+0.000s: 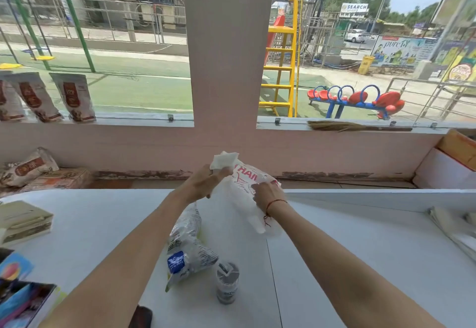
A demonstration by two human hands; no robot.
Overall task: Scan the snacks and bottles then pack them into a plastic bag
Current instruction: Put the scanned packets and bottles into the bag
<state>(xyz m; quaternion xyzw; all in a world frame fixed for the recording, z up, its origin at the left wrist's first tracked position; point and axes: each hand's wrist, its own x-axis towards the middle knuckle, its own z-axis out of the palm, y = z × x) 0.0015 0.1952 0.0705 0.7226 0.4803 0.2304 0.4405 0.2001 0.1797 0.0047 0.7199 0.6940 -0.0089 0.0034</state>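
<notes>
A white plastic bag (244, 188) with red print is held up over the far middle of the counter (360, 250) by both hands. The left hand (206, 182) is clamped on the bunched upper edge of the bag, where a crumpled white flap sticks up above the fingers. The right hand (268, 195), with a red thread (274, 202) tied at its wrist, is closed on the bag's right side, so that the film is stretched between the two hands and its lower end hangs down towards the counter.

Below the left forearm, near the middle of the counter, a snack packet (186, 247) with a blue label is seen lying on its side. Just beside it, towards the near edge, a small bottle (226, 284) is stood upright; its label is blurred and cannot be read. A dark object (141, 317), possibly a phone, is cut off at the near edge.

At the left edge a pale booklet (23, 222) is laid flat, and coloured boxes (20, 299) are stacked at the near left corner. Papers (453, 229) are piled at the right edge. Brown pouches (74, 95) are lined up on the window sill beyond, and a broom (358, 126) is laid along the right sill.
</notes>
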